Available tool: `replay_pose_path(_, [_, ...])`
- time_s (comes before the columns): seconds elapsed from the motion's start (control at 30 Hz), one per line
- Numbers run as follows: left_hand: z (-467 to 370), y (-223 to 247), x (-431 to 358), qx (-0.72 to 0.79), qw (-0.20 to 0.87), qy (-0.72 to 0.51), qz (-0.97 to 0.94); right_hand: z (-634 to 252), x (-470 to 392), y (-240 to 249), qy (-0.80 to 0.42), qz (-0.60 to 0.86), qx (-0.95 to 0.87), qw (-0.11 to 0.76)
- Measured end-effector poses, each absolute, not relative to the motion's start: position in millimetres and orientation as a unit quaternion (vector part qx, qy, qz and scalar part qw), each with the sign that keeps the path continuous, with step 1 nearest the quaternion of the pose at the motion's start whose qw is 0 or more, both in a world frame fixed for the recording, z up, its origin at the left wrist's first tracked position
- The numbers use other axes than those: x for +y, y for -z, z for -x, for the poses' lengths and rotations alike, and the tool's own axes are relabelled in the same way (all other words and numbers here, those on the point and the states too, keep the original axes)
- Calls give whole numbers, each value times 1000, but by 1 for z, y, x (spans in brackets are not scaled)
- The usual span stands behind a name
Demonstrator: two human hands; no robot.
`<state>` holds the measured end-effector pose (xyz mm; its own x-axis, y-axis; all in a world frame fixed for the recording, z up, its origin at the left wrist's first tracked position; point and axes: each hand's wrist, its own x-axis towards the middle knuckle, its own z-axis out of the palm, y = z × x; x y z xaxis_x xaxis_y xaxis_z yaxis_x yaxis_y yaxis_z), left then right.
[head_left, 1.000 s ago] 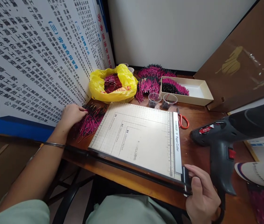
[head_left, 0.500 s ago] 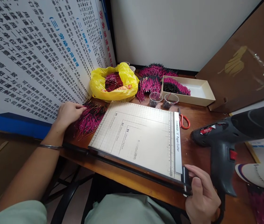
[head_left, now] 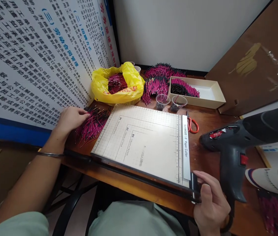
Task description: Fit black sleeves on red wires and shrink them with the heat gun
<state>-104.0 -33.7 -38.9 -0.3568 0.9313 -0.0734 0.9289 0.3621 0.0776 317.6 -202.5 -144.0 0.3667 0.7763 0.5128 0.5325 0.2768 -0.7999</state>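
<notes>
My left hand (head_left: pixel 70 119) lies on the left end of a loose pile of magenta and black wire pieces (head_left: pixel 93 124) beside the wall poster. Its fingertips touch the wires; whether it pinches any is hidden. A thin bangle circles that wrist. My right hand (head_left: pixel 211 206) grips the near right corner of a white paper cutter (head_left: pixel 143 144), thumb on the black end of the blade arm (head_left: pixel 193 190). The long black blade arm lies flat along the cutter's near edge.
A dark heat gun (head_left: pixel 237 144) stands right of the cutter. Red scissors (head_left: pixel 192 124), two small clear cups (head_left: pixel 170 102), a yellow bag of wires (head_left: pixel 117 84), a cream box (head_left: pixel 209 93) and further wire heaps sit at the back. A paper cup (head_left: pixel 274 182) lies at right.
Both hands stay where they were; only the view drifts slightly, sliding the scene a little left and up.
</notes>
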Motion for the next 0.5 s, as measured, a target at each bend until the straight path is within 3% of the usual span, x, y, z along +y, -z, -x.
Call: replay_pose_path(0.5, [93, 37, -31, 803, 111, 53, -582, -315, -203, 141, -105, 604, -548, 569])
